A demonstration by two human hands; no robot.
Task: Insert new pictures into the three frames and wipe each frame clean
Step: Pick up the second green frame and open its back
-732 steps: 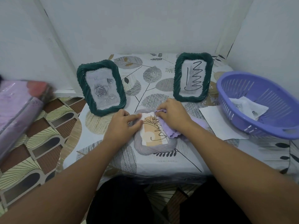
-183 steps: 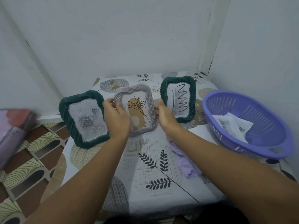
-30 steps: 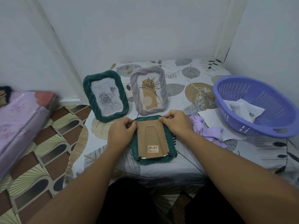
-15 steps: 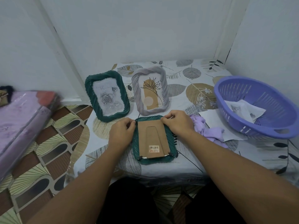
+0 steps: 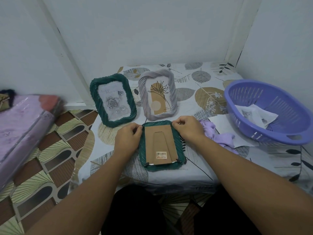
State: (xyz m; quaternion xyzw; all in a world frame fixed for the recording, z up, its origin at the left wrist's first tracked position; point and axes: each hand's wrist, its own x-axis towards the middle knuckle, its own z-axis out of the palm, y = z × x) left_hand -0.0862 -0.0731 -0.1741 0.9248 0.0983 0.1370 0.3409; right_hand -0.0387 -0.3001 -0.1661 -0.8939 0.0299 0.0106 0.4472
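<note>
Head view: a green frame [image 5: 161,146] with a ribbed, rope-like moulding lies face down near the front edge of the table [image 5: 211,168], its brown cardboard backing uppermost; the backing shows a cut trapezoid stand flap and a small barcode sticker near its lower edge, with dark clips at the two lower corners. The left hand [image 5: 127,141] rests on the frame's left side, fingers curled at the upper left corner, pinching there. The right hand [image 5: 187,128] has its fingers curled at the upper right corner, likewise pinching the frame's edge. Behind, two frames stand upright and tilted back: a second green frame [image 5: 113,100], same twisted moulding, holding a grey rose print, and just beside it on the right a pale lilac-grey frame [image 5: 158,94] holding a line-drawn plant on a tan arch. A crumpled purple cloth [image 5: 218,134], soft and fleecy, lies just beside the right wrist, partly over a white sheet [image 5: 220,122]. At the right stands an oval purple plastic basket [image 5: 277,133] with slotted walls, holding loose paper prints [image 5: 255,114]. The table wears a glossy leaf-patterned cover. At the left a plastic-wrapped purple bundle [image 5: 22,124] lies over patterned flooring
</note>
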